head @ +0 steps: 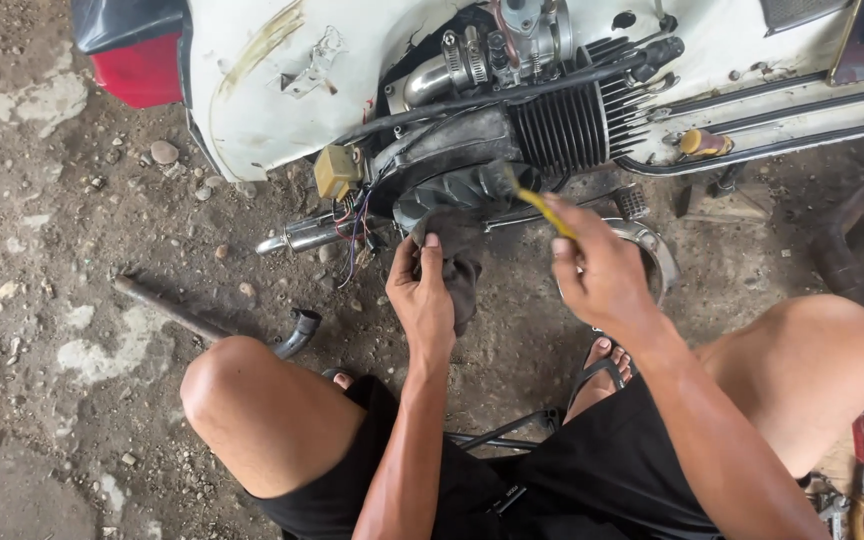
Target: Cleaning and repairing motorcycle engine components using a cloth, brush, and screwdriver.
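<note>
— Biggest first?
— White scooter body [252, 90], scuffed and stained, filling the top of the view over the dirt floor [42, 330]. Red tail light [137, 75] at the top left.

— And under the shell?
— Engine [512, 130], exposed: black finned cylinder, grimy dark fan cover, shiny metal pipe above with a clamp. Loose coloured wires [352, 225] hanging at the left, beside a small tan box [335, 170].

— Next down in size?
— Dark rag [462, 270], crumpled, greasy, hanging just below the fan cover and touching it.

— Hands?
— Left hand [422, 295] closed on the rag, fingers pinching the cloth from below. Right hand [602, 270] closed around a brush [522, 195] with a yellow handle, dark bristle end pressed against the fan cover, right beside the rag.

— Anything else on the floor?
— Rusty rod [167, 308] lying at the left, a short bent pipe piece [299, 332] near its end, well apart from both hands. Small stones scattered about. Tools [857, 505] at the bottom right corner, too small to tell apart.
</note>
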